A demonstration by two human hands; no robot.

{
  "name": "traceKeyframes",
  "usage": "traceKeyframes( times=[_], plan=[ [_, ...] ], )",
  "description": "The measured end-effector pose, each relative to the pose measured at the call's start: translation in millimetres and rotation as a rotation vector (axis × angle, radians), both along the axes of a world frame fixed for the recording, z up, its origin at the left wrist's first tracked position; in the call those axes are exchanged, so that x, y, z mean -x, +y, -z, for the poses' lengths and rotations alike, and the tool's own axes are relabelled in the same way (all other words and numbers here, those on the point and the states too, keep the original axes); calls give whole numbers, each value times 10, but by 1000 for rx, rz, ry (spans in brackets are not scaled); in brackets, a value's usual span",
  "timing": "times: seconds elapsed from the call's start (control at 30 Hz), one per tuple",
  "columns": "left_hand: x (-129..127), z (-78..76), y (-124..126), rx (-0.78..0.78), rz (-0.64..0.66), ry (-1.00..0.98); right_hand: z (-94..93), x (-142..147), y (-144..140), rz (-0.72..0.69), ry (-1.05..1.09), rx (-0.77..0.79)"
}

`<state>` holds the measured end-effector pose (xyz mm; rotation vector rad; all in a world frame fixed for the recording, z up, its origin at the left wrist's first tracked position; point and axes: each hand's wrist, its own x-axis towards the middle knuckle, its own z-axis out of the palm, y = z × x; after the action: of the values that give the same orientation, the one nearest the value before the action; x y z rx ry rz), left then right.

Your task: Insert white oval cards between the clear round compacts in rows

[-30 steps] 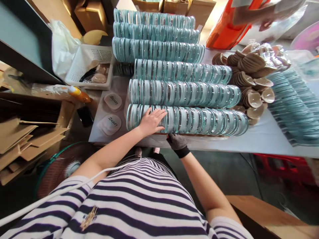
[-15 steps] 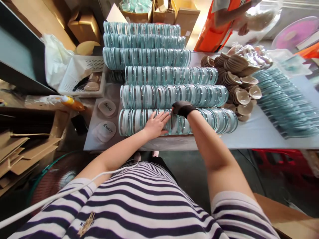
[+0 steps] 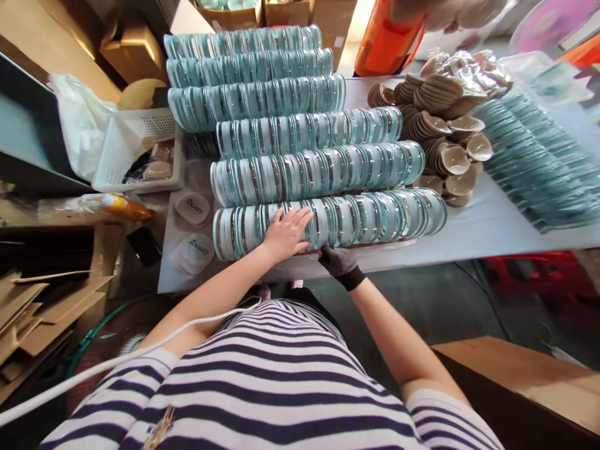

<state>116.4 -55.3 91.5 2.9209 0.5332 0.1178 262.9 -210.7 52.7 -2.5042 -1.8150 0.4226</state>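
Several long rows of round, clear teal-edged cases stand on edge, packed face to face. My left hand [image 3: 287,234] lies with fingers stretched over the nearest row [image 3: 389,215], touching its top. My right hand [image 3: 338,261], in a dark dotted glove, is at the front side of that row by the table edge. Its fingers are curled, and whatever they may hold is hidden. Behind lies the second row [image 3: 323,170]. Two round white pieces with "Sbeauty" lettering, one a white disc [image 3: 194,250], lie left of the rows.
Stacked brown cups [image 3: 438,128] sit right of the rows, beside slanted stacks of teal trays [image 3: 539,165]. A white basket [image 3: 105,178] stands at the left. A person in an orange vest [image 3: 387,37] is across the table. Cardboard boxes [image 3: 520,375] flank me.
My right hand has moved from the top of the nearest row down to its front side. My left hand stays on the row. The view has shifted and tilted slightly.
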Motion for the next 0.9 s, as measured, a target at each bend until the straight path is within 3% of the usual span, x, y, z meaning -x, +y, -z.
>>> traceKeyframes(
  times=[0.07,0.13,0.2,0.33,0.4,0.47,0.57,0.63,0.7,0.77,0.83,0.9],
  plan=[
    [19,-9,4,3,3,1,261,143,-132,40,6,-9],
    [31,-35,3,9,-1,7,330,193,-189,42,18,-29],
    [6,-80,-11,15,-12,9,193,99,-198,25,51,-113],
    [-226,-164,-104,6,41,-30,-426,-489,64,194,-64,-315],
    [-392,-165,-168,2,66,-32,-706,-832,404,168,-133,-203],
    [-525,-132,-219,5,62,-7,-885,-1076,831,11,-115,67],
    [-604,-65,-241,2,48,30,-1017,-1181,1376,-265,-41,454],
    [-596,-42,-230,-4,45,44,-1080,-1125,1504,-371,-96,510],
    [-577,-43,-218,-2,39,55,-1126,-1033,1373,-407,-183,407],
    [-569,-56,-214,5,25,55,-1099,-937,1010,-385,-200,258],
    [-572,-68,-219,11,13,46,-935,-829,522,-294,-146,163],
    [-576,-71,-229,13,9,43,-624,-699,55,-177,-85,123]
  ],
)
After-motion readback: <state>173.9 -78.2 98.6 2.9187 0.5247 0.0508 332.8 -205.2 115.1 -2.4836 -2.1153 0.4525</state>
